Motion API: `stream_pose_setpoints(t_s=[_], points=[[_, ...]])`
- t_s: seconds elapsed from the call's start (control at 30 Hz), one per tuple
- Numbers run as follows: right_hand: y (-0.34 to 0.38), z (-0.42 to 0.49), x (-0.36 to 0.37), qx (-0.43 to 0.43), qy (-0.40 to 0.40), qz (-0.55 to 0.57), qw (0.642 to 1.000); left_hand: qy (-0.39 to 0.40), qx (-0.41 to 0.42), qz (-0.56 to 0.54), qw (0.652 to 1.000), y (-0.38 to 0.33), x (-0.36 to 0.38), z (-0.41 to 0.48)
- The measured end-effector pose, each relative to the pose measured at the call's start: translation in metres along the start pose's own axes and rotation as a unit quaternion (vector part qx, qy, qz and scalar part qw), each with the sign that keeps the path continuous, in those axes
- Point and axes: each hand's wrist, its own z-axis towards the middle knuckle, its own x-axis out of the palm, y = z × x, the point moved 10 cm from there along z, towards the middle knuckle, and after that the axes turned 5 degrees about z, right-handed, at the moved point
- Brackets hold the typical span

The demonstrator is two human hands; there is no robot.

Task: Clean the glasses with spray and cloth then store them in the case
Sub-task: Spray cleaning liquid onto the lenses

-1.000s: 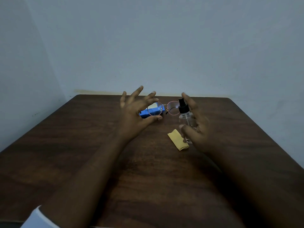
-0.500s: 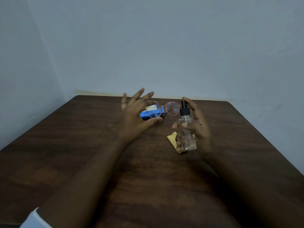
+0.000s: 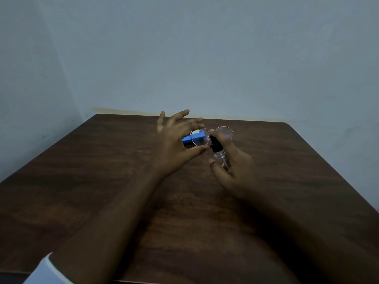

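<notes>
My left hand (image 3: pixel 174 140) pinches the round, thin-rimmed glasses (image 3: pixel 224 133) by the left lens rim, between thumb and forefinger, lifted above the table. My right hand (image 3: pixel 231 169) grips a small clear spray bottle (image 3: pixel 222 159) with a black pump top, tilted toward the glasses, its forefinger on the pump. The nozzle sits right beside the bridge of the frame. A blue glasses case (image 3: pixel 194 138) lies on the table behind my left hand, partly seen through the left lens. The yellow cloth is hidden behind my right hand.
The dark wooden table (image 3: pixel 102 181) runs up to pale blue walls at the back and left. Its right edge slopes down past my right forearm. A white sleeve cuff (image 3: pixel 44 271) shows at the bottom left.
My right hand lifted the spray bottle off the table and tilted its nozzle up against the glasses. The yellow cloth went out of sight behind that hand. My left hand kept the glasses raised.
</notes>
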Motion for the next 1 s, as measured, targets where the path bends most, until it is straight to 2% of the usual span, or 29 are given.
stream_pose_setpoints(t_s=[0.67, 1.0], points=[[-0.005, 0.002, -0.001, 0.002, -0.001, 0.0, 1.0, -0.007, 0.009, -0.005, 1.0, -0.001, 0.001, 0.001], [-0.008, 0.002, -0.015, 0.001, -0.075, 0.041, 0.996, -0.01, -0.012, -0.021, 1.0, 0.0, -0.003, 0.0]])
